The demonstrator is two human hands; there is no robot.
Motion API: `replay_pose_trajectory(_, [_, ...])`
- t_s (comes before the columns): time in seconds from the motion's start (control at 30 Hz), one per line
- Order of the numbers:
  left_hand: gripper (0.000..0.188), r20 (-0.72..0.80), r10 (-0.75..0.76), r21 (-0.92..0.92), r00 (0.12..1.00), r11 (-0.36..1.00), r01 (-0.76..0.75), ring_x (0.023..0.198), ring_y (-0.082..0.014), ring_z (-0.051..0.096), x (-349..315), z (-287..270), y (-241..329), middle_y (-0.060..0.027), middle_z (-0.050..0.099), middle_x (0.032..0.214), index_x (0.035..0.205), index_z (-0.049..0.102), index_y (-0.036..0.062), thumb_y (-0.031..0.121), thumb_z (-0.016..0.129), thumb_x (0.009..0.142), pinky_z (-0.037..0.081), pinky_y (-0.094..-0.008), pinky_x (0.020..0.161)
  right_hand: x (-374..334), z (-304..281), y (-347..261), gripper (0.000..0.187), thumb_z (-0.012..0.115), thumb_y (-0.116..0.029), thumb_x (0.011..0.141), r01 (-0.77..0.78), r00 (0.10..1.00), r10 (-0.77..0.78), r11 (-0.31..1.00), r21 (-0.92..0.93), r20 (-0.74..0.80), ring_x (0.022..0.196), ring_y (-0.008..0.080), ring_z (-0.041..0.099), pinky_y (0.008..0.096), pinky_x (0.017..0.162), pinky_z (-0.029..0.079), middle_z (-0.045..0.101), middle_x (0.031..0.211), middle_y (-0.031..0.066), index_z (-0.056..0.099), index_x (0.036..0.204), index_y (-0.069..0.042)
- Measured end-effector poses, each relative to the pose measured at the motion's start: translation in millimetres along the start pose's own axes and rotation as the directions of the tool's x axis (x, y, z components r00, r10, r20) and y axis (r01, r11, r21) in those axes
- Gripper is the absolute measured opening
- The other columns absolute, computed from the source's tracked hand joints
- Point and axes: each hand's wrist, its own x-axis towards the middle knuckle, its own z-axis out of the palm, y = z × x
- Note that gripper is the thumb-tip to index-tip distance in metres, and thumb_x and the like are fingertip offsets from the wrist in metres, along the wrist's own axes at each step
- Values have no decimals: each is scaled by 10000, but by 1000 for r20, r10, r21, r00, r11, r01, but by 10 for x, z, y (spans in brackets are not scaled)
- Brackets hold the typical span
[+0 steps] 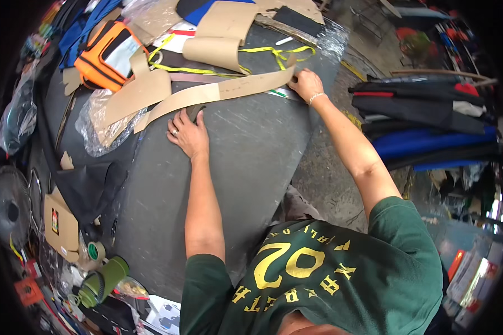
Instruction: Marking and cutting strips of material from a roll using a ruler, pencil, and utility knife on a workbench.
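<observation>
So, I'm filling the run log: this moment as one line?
left hand: on dark tabletop, by small dark piece | right hand: holding right end of long tan strip | orange bag: upper left

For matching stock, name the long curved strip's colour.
Light brown; the strip shows best in the head view.

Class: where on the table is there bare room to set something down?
The dark-grey tabletop is bare either side of the person's left forearm: rightward to the table's edge, leftward to the black fabric, below the long curved tan card strip. Crowded: the far end, with the orange-and-black bag and flat yellow tape.
</observation>
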Motion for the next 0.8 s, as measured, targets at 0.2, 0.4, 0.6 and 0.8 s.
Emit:
replay_pose_trajectory(0.2, [634, -129, 108, 117, 986, 989, -93, 1323, -341, 498, 448, -249, -621, -84, 603, 1364, 1372, 586, 130, 560, 674, 914, 383, -601, 1065, -532, 60, 116, 354, 780, -377, 766, 33, 997, -37, 998, 51, 71, 864, 377, 735, 462, 800, 590, 745, 879, 212, 800, 872, -39])
replay_pose_trajectory(0.4, [651, -229, 175, 30, 958, 985, -173, 1193, -390, 610, 556, -233, -884, -172, 655, 1279, 1307, 604, 42, 413, 814, 815, 484, -544, 1003, -2526, 388, 1077, 460, 801, -462, 735, -347, 923, 385, 810, 473, 17, 872, 342, 733, 421, 819, 580, 754, 894, 184, 776, 949, -55])
replay_pose_trajectory(0.6, [641, -453, 320, -151, 832, 892, -425, 1088, -440, 628, 693, -224, -1284, -243, 660, 1161, 1231, 609, -39, 314, 869, 765, 515, -545, 933, -6031, 1222, 1674, 461, 784, -474, 768, -721, 505, 812, 211, 660, 292, 621, 214, 642, 418, 602, 505, 620, 623, 114, 724, 851, -24])
replay_pose_trajectory(0.8, [395, -211, 709, -512, 673, 506, -694, 1168, -388, 581, -1505, -433, 942, -210, 616, 1243, 1282, 603, -4, 219, 686, 968, 444, -505, 1052, -9307, 1951, 800, 396, 726, -419, 864, -205, -317, 829, -535, 820, 462, 586, 233, 636, 398, 562, 514, 636, 635, 86, 753, 839, -25])
